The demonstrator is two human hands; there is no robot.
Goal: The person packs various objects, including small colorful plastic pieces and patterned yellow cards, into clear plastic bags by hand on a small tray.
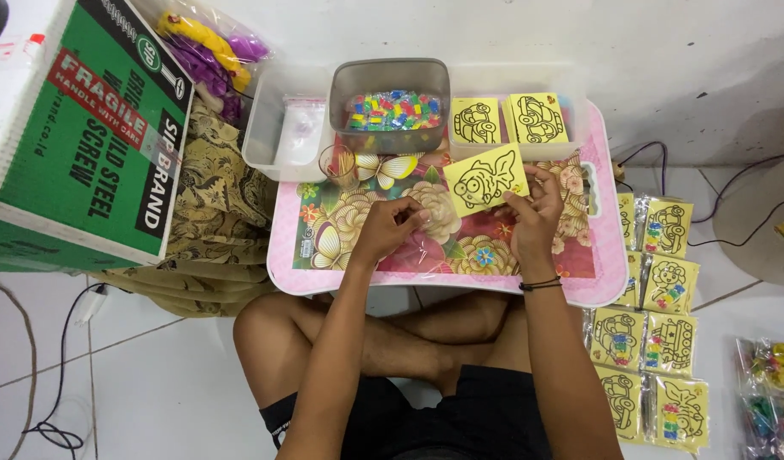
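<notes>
My right hand (538,213) holds a yellow card with a black fish outline (485,179) above a small pink table with a flower-pattern top (579,281). My left hand (390,226) hovers over the middle of the table with its fingers curled together; whether it pinches something small I cannot tell. Behind the fish card, two stacks of yellow outline cards (537,117) stand in a clear tray. A grey tub of small coloured pieces (392,111) sits at the table's back. A small glass of thin sticks (341,163) stands left of the card.
A green and white cardboard box (85,136) stands at left over patterned cloth (217,213). Several bagged yellow cards (656,341) lie on the white floor at right. A clear tub (281,128) holds a plastic bag. Cables run along the floor on both sides.
</notes>
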